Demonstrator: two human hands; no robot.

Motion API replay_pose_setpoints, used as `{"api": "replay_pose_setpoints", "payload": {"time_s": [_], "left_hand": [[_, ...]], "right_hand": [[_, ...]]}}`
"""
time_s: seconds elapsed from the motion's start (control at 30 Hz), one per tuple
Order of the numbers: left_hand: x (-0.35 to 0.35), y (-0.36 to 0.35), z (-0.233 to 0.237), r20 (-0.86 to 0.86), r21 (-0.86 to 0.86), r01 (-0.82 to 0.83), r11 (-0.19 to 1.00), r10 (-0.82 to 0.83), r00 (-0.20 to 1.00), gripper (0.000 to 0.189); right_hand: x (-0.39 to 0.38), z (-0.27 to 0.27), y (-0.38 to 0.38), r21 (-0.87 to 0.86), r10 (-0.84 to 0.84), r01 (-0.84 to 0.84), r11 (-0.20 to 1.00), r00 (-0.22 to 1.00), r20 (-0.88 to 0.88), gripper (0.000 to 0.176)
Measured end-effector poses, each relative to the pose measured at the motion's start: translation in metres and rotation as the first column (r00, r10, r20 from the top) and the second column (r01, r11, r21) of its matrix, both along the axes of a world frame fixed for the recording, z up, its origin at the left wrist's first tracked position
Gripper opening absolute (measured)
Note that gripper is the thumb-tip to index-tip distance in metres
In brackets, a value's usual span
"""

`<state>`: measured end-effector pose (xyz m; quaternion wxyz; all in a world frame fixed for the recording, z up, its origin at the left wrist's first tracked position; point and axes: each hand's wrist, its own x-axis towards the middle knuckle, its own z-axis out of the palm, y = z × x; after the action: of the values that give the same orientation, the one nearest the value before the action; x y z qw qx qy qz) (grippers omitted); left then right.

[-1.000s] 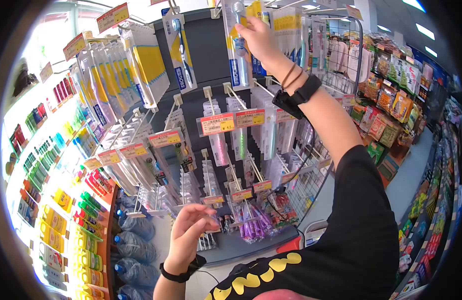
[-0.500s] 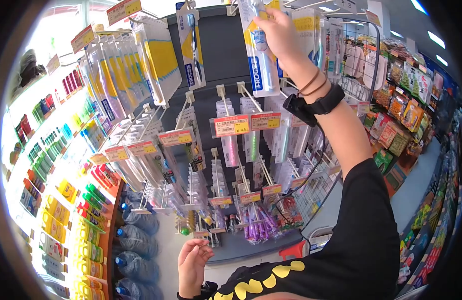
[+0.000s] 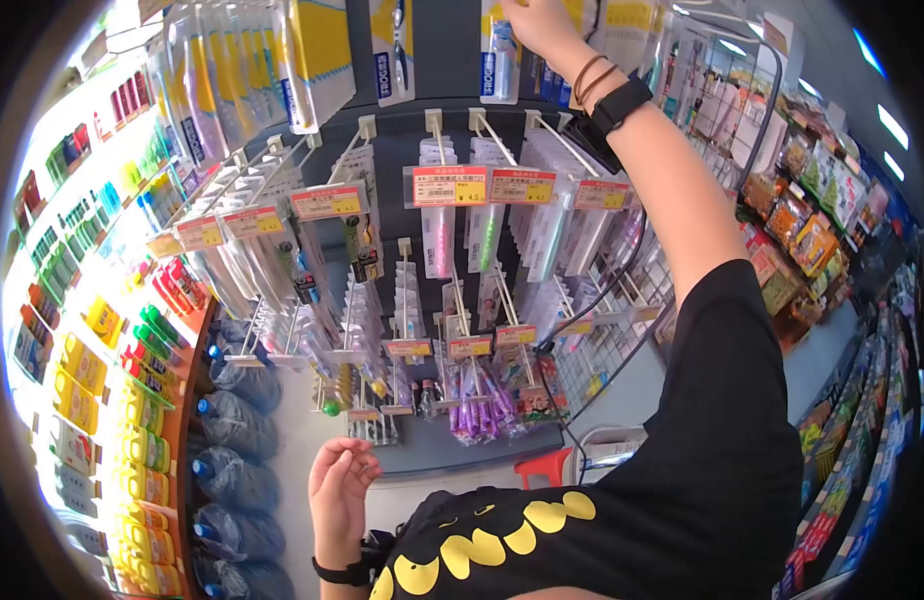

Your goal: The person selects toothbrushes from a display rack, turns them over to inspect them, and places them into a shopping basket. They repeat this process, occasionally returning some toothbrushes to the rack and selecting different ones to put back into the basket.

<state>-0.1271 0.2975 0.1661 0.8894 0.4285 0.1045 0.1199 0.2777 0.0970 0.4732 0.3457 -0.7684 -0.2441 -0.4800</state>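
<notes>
My right hand (image 3: 544,28) is raised at the top edge of the view, its fingertips partly cut off. It is closed at a packaged toothbrush (image 3: 500,70) with a blue label and a clear front, which hangs upright close to the dark rack panel. Left of it hangs another packaged toothbrush (image 3: 393,60) with a dark handle. My left hand (image 3: 342,485) is low in front of my body, fingers loosely bent and slightly apart, holding nothing.
Rows of hooks carry more toothbrush packs (image 3: 327,65) and price tags (image 3: 449,186). Purple packs (image 3: 482,405) hang lower down. At left are shelves of bottles and large water jugs (image 3: 237,475). A wire rack (image 3: 622,330) and snack shelves (image 3: 812,240) stand at right.
The view has tilted down, so the rack sits higher in it. My right hand and its toothbrush pack have moved away from me, toward the panel. My left hand stays low.
</notes>
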Motion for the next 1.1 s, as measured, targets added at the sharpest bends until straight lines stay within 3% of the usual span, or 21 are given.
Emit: {"api": "replay_pose_setpoints", "payload": {"time_s": [0.1, 0.17, 0.2, 0.23, 0.27, 0.3, 0.33, 0.37, 0.43, 0.5, 0.6, 0.67, 0.73, 0.83, 0.9, 0.93, 1.0, 1.07, 1.1], "left_hand": [[-0.001, 0.003, 0.002, 0.007, 0.025, -0.050, 0.998, 0.050, 0.999, 0.014], [0.000, 0.006, -0.002, 0.064, 0.002, -0.074, 0.997, 0.074, 0.995, 0.014], [-0.002, 0.007, -0.008, 0.079, -0.021, -0.066, 0.998, 0.068, 0.995, 0.014], [0.002, 0.012, -0.017, 0.114, -0.035, -0.061, 0.998, 0.065, 0.991, 0.014], [0.006, 0.020, -0.034, 0.055, 0.006, 0.026, 1.000, -0.026, 0.998, 0.023], [0.005, 0.027, -0.044, -0.053, 0.038, 0.122, 0.992, -0.120, 0.991, 0.033], [0.001, 0.015, -0.024, 0.101, 0.036, 0.032, 0.999, -0.035, 0.994, 0.020], [0.002, 0.009, -0.013, 0.085, 0.033, 0.035, 0.999, -0.037, 0.996, 0.020], [0.000, 0.001, -0.006, 0.001, 0.023, -0.075, 0.997, 0.075, 0.997, 0.013], [0.004, 0.002, -0.021, -0.055, -0.006, -0.059, 0.998, 0.058, 0.997, 0.014], [0.006, -0.011, -0.020, -0.096, 0.003, -0.041, 0.999, 0.041, 0.995, 0.015], [0.016, -0.016, -0.026, -0.118, 0.012, 0.042, 0.999, -0.040, 0.992, 0.014], [0.023, -0.026, -0.027, -0.136, 0.021, 0.100, 0.995, -0.096, 0.986, 0.015], [0.034, -0.041, -0.025, -0.149, 0.038, 0.178, 0.983, -0.171, 0.974, 0.015], [0.041, -0.052, -0.025, -0.169, 0.044, 0.279, 0.959, -0.268, 0.948, 0.015], [0.045, -0.058, -0.023, -0.188, 0.049, 0.317, 0.947, -0.303, 0.934, 0.015], [0.053, -0.071, -0.022, -0.224, 0.063, 0.368, 0.928, -0.346, 0.911, 0.015], [0.062, -0.089, -0.018, -0.260, 0.078, 0.440, 0.894, -0.408, 0.875, 0.016], [0.069, -0.095, -0.019, -0.296, 0.081, 0.465, 0.882, -0.424, 0.856, 0.016]], "right_hand": [[0.018, 0.005, 0.001, -0.119, 0.010, -0.014, 0.993, 1.000, -0.028, 0.045], [0.009, 0.000, 0.001, -0.078, 0.196, -0.193, 0.978, 0.980, 0.039, 0.039], [-0.004, 0.000, -0.001, -0.109, 0.176, -0.183, 0.977, 0.982, -0.071, 0.041], [-0.016, -0.003, -0.003, -0.134, 0.208, -0.208, 0.969, 0.978, -0.018, 0.044], [-0.003, -0.010, -0.004, -0.157, 0.228, -0.209, 0.965, 0.967, 0.118, 0.051], [-0.003, -0.014, -0.008, -0.123, 0.254, -0.248, 0.961, 0.967, 0.034, 0.057], [-0.027, -0.018, -0.015, -0.207, 0.195, -0.180, 0.962, 0.979, 0.054, 0.058], [-0.039, -0.019, -0.020, -0.206, 0.193, -0.181, 0.962, 0.981, 0.037, 0.058], [-0.057, -0.034, -0.034, -0.323, 0.190, -0.070, 0.944, 0.914, 0.358, 0.056], [-0.102, -0.043, -0.046, -0.293, 0.355, -0.306, 0.906, 0.925, 0.131, 0.050], [-0.161, -0.067, -0.073, -0.303, 0.360, -0.326, 0.895, 0.931, 0.060, 0.040], [-0.198, -0.079, -0.095, -0.493, 0.324, -0.180, 0.851, 0.919, 0.223, 0.032], [-0.231, -0.106, -0.125, -0.468, 0.288, -0.159, 0.869, 0.933, 0.218, 0.025], [-0.252, -0.186, -0.184, -0.205, 0.247, -0.214, 0.955, 0.957, 0.150, 0.018], [-0.255, -0.256, -0.221, 0.042, 0.035, -0.033, 0.999, 0.999, -0.042, 0.012], [-0.256, -0.296, -0.238, 0.262, -0.019, 0.069, 0.963, 0.982, -0.186, 0.011], [-0.264, -0.407, -0.290, 0.614, 0.028, 0.272, 0.740, 0.901, -0.433, 0.012], [-0.290, -0.512, -0.333, 0.647, 0.066, 0.506, 0.570, 0.757, -0.651, 0.016], [-0.289, -0.555, -0.351, 0.641, 0.060, 0.541, 0.545, 0.737, -0.673, 0.016]]}}
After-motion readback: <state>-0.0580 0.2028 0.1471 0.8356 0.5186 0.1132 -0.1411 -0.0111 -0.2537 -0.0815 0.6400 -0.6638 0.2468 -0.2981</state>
